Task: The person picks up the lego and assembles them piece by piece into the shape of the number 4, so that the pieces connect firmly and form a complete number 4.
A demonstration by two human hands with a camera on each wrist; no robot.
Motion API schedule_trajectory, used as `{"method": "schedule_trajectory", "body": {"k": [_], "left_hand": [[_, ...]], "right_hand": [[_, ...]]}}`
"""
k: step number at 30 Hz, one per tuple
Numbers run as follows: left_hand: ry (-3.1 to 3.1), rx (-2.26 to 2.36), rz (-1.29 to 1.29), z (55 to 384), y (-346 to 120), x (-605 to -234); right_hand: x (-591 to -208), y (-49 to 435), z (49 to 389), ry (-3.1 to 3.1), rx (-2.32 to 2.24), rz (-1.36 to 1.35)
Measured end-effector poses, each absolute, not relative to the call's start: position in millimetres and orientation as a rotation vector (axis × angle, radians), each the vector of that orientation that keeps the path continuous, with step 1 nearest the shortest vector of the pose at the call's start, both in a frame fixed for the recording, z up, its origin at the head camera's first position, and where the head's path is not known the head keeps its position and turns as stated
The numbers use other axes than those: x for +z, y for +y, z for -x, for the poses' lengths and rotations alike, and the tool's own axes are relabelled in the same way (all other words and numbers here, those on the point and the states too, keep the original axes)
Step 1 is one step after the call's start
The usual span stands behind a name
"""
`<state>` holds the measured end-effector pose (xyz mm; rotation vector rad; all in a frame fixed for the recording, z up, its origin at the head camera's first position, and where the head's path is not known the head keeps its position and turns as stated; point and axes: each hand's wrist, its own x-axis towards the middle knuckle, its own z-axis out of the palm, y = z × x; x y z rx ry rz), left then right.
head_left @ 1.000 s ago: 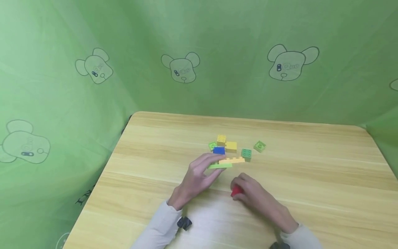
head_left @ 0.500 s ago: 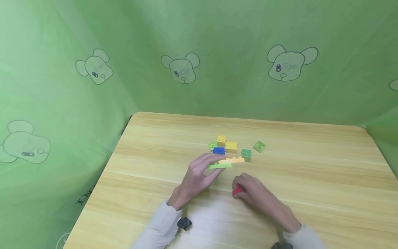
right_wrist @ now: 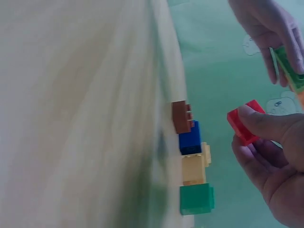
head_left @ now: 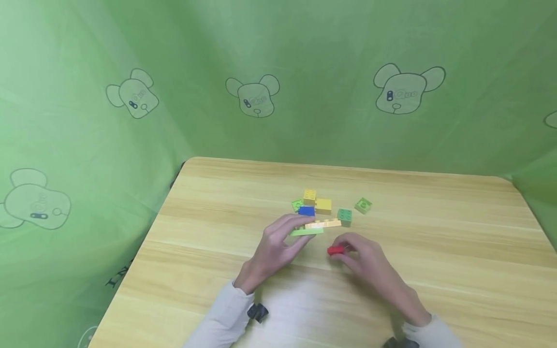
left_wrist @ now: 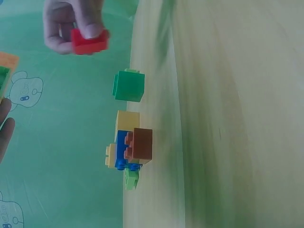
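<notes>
My left hand (head_left: 274,251) holds a long light green toy building brick (head_left: 309,232) between thumb and fingers. A long orange brick (head_left: 324,224) lies along its upper side and sticks out to the right. Lower right of these, my right hand (head_left: 370,263) pinches a small red brick (head_left: 336,250) between thumb and fingertips, apart from the left hand's pieces. In the right wrist view the thumb presses on one face of the red brick (right_wrist: 244,121). Fingers cover the left end of the light green brick in the head view.
Loose bricks sit beyond my hands on the wooden table (head_left: 435,232): blue (head_left: 306,211), two yellow (head_left: 310,195), dark green (head_left: 344,216) and two light green (head_left: 363,205). A brown brick (left_wrist: 141,145) shows beside the blue one. Green cloth (head_left: 322,135) hangs behind the table.
My right hand has moved forward and slightly right, turning the red brick so that it shows more beyond the fingertips. The left hand and its bricks have stayed almost still.
</notes>
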<state>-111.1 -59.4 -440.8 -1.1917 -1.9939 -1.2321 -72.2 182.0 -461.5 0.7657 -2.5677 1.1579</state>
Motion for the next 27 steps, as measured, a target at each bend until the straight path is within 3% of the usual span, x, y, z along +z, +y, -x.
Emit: {"method": "schedule_trajectory", "body": {"k": [27], "left_hand": [[-1.999, -1.252, 1.24, 111, -55, -444]], "right_hand": [[-435, 186, 75, -2.121, 1.208, -0.697]]}}
